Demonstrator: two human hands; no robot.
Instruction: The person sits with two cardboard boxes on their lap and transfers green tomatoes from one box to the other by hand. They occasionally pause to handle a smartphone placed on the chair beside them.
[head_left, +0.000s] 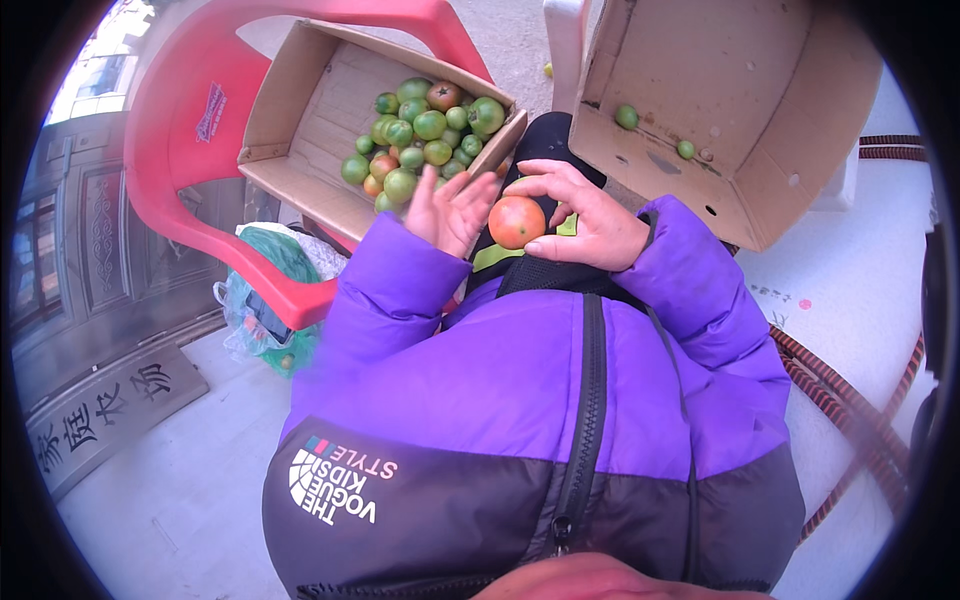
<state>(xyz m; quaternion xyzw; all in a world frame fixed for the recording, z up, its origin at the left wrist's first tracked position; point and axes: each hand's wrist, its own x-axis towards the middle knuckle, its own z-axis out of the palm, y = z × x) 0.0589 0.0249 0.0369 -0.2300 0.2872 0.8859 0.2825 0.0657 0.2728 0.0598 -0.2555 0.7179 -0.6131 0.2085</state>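
Observation:
A reddish-orange tomato (517, 222) is in my right hand (588, 215), with the thumb below it and the fingers over its top. Just left of the tomato, my left hand (455, 212) has its fingers spread and nothing in it. Beyond that hand a cardboard box (310, 150) lies tilted on a red chair. Mostly green tomatoes (430, 125), a few of them reddish, are heaped at its right end. To the right, a second cardboard box (700, 60) contains a few small green tomatoes (627, 117).
The red plastic chair (160, 150) curves around the left box. Plastic bags (275, 260) hang or stand beside it. A white chair edge (567, 50) shows behind the right box. Striped hoses (840, 390) cross the pale floor at right. A sign board (110, 410) lies at lower left.

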